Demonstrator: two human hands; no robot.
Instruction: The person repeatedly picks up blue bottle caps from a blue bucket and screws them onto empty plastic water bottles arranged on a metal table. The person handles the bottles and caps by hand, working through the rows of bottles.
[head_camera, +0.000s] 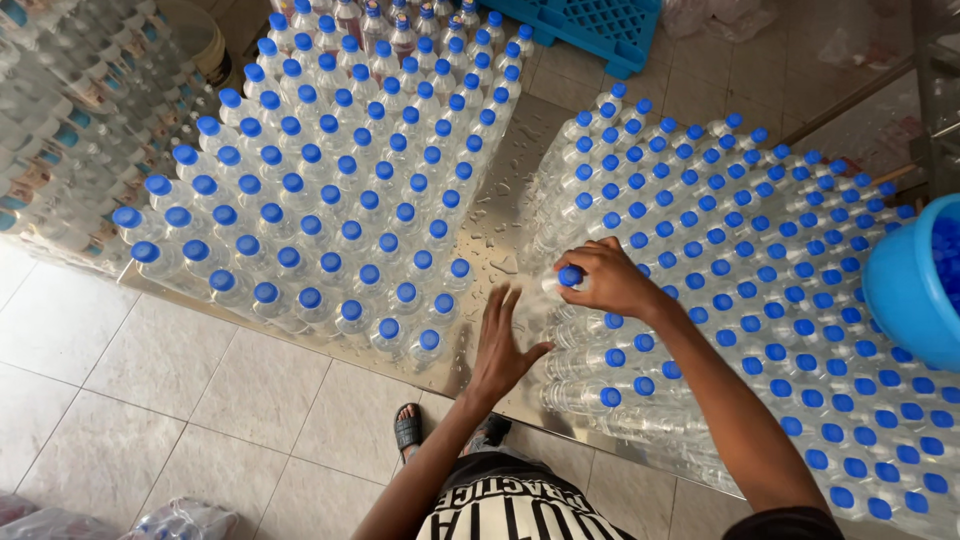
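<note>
Steel, wet and shining, that's the counter (500, 215), running from eleven o'clock down to five, beaded with water between two big crowds of bottles. Over at ten o'clock stands the left block of clear bottles (330, 210), blue caps all on, rows fairly neat. From two round to four o'clock spreads the larger right block of bottles (760, 280), packed tight, leaning a little toward the camera along its near edge. At three o'clock a blue tub (905, 290) pokes in, loose blue caps inside it. A blue crate (600, 25) sits on the floor at twelve.

Now the work itself, dead centre. The right hand (610, 280) is closed over the blue cap (570, 275) of the corner bottle (545, 295) at the right block's near-left corner, fingers and thumb wrapped round the cap. The left hand (500, 345) hovers just beside that bottle at six o'clock, fingers spread, palm facing the body, holding nothing; whether it touches the plastic I can't tell.

To do this well, I'd judge: brace the body with that free palm so the thin, wet plastic doesn't spin or tip into its neighbours, keep the cap square on the neck, and turn from the wrist.
</note>
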